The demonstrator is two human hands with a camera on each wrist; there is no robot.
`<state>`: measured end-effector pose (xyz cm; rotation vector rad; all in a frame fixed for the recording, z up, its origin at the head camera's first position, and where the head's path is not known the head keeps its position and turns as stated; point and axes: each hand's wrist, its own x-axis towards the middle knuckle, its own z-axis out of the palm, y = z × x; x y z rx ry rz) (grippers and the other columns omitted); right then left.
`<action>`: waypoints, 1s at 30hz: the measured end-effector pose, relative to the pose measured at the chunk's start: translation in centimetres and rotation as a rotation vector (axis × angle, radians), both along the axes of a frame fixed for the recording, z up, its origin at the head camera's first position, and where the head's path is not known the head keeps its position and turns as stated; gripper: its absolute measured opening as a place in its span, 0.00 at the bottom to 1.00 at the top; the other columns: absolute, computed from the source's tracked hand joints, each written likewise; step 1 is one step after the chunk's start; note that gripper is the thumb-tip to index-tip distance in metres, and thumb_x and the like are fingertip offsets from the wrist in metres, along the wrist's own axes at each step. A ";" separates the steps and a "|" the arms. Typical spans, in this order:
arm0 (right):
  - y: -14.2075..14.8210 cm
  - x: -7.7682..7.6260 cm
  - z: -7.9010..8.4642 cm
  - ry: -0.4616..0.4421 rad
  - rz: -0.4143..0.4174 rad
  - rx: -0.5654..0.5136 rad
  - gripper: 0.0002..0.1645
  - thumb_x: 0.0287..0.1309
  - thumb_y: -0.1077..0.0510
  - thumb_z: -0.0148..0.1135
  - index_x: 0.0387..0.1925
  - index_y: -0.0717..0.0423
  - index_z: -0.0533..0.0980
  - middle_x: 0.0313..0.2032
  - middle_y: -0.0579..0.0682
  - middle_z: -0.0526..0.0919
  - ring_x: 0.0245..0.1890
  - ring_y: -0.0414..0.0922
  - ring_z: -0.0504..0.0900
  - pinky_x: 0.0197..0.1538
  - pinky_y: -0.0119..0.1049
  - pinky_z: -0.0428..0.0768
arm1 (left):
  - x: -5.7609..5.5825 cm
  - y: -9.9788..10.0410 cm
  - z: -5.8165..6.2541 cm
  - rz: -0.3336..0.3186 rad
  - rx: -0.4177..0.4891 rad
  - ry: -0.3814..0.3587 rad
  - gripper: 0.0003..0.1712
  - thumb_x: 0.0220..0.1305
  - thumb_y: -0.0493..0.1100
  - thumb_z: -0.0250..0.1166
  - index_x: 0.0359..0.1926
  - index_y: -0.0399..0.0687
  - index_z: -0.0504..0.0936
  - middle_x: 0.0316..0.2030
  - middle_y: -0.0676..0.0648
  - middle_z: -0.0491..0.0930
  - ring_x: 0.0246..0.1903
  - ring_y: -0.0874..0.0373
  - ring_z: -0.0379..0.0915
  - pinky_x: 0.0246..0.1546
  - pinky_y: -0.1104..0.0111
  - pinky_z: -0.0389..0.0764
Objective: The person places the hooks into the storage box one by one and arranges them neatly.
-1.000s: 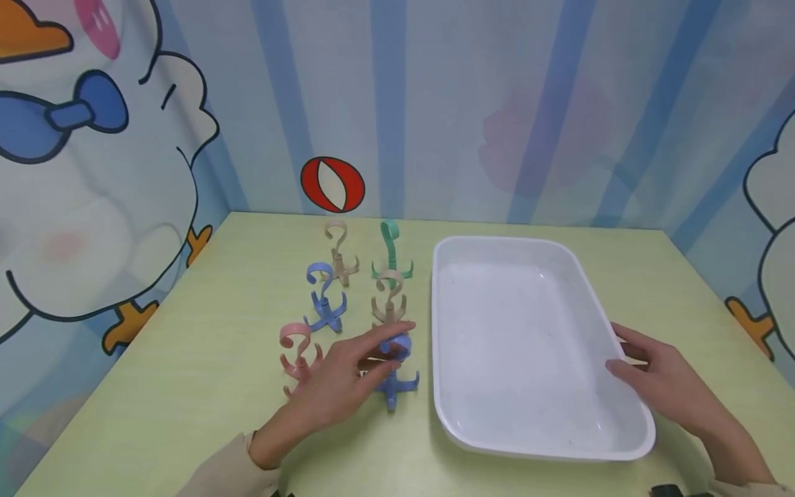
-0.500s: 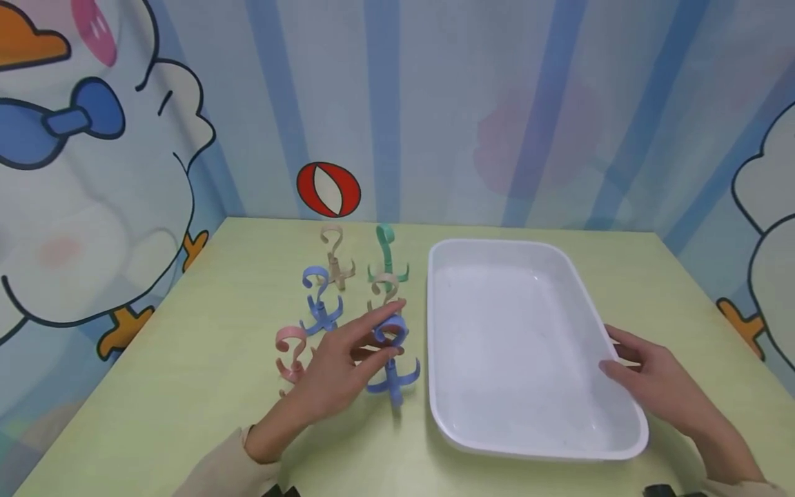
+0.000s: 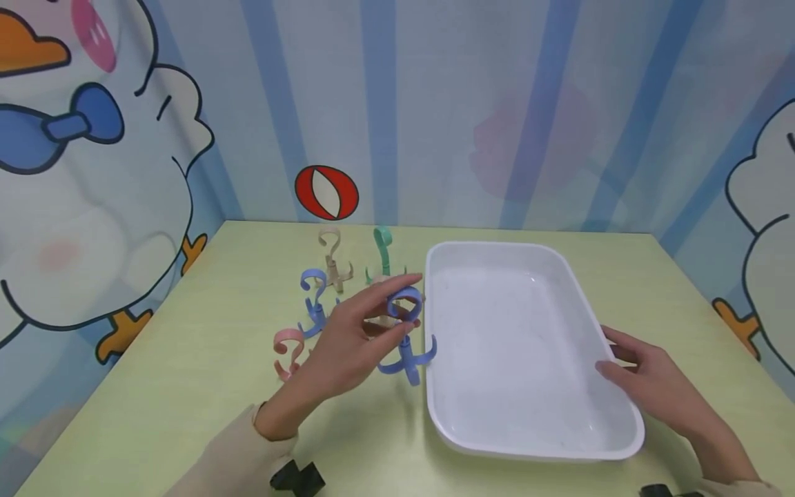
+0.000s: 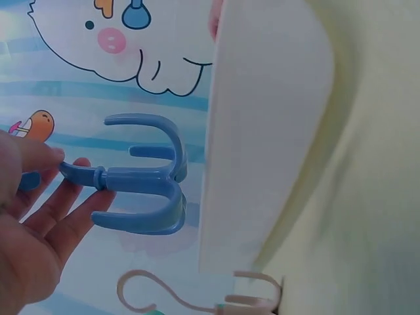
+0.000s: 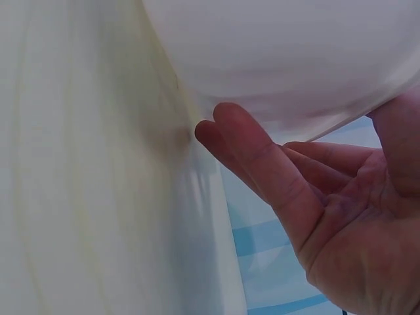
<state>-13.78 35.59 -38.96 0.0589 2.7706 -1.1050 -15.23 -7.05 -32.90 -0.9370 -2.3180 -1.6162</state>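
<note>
Pinches blue hook [image 3: 406, 353] by its curved neck in left hand [image 3: 348, 342], long axis near upright, curl toward twelve o'clock, prongs toward six, raised beside nine o'clock rim of white tray [image 3: 515, 352]. Grips that rim at three with right hand [image 3: 658, 379]. Has pink hook [image 3: 288, 334] at nine o'clock from the blue one.

No legible txt — no labels, brands, nos. or signs readable in any view.

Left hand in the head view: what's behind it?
Beyond the left hand, the top of a curled green plastic hook shows, its base covered, as does a partly covered, curled blue plastic hook farther left. Anything fully behind the hand is hidden.
</note>
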 end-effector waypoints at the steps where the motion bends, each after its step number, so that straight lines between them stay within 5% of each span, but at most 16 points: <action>1: 0.0 0.0 0.0 0.001 -0.002 0.001 0.43 0.78 0.53 0.58 0.81 0.68 0.52 0.69 0.79 0.70 0.54 0.61 0.88 0.42 0.41 0.91 | -0.1 0.2 0.2 -0.002 0.001 0.004 0.33 0.70 0.31 0.68 0.73 0.50 0.75 0.55 0.43 0.85 0.47 0.52 0.88 0.44 0.69 0.90; 17: 0.0 -0.1 -0.3 0.018 -0.005 -0.011 0.43 0.77 0.55 0.59 0.81 0.67 0.53 0.68 0.78 0.72 0.53 0.60 0.88 0.42 0.39 0.91 | -2.8 4.2 1.5 -0.096 0.017 0.014 0.29 0.69 0.30 0.68 0.70 0.46 0.77 0.57 0.42 0.85 0.46 0.50 0.89 0.45 0.69 0.90; 30: -0.1 0.0 -0.3 0.031 -0.008 -0.014 0.43 0.76 0.56 0.59 0.81 0.68 0.54 0.67 0.78 0.73 0.52 0.59 0.88 0.42 0.39 0.91 | -5.2 6.4 1.9 -0.049 -0.067 -0.017 0.31 0.70 0.31 0.67 0.72 0.51 0.76 0.59 0.44 0.84 0.48 0.51 0.89 0.46 0.70 0.89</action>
